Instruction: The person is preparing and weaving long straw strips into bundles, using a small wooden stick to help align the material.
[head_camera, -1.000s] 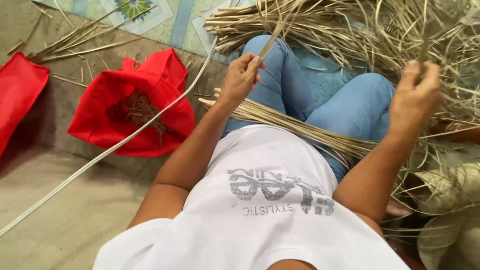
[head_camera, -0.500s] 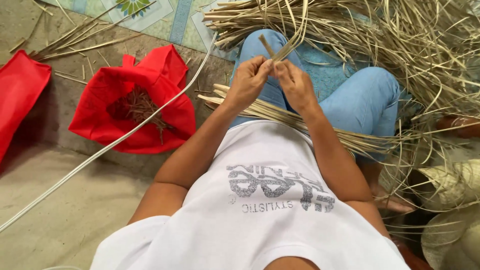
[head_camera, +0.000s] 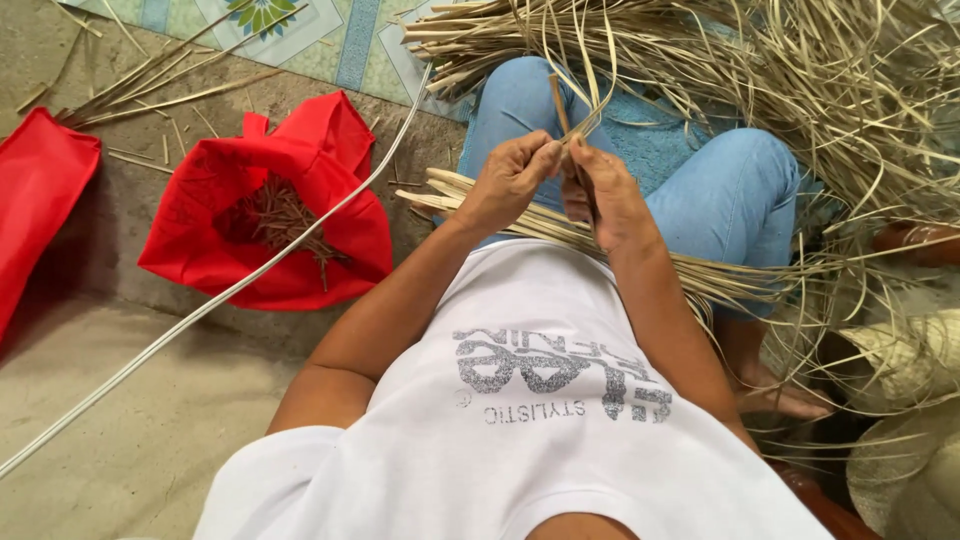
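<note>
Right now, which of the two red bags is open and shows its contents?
The red bag nearer the person, with thin brown sticks visible in its mouth. The other red bag, at the picture's left edge, lies flat and shows nothing inside.

To your left on the floor sits an open red cloth bag (head_camera: 265, 220), slumped, with brown plant scraps inside. Another red bag (head_camera: 35, 205) lies flat at the far left edge. No labels, signs or screens.

Soft even daylight, sharp focus
</note>
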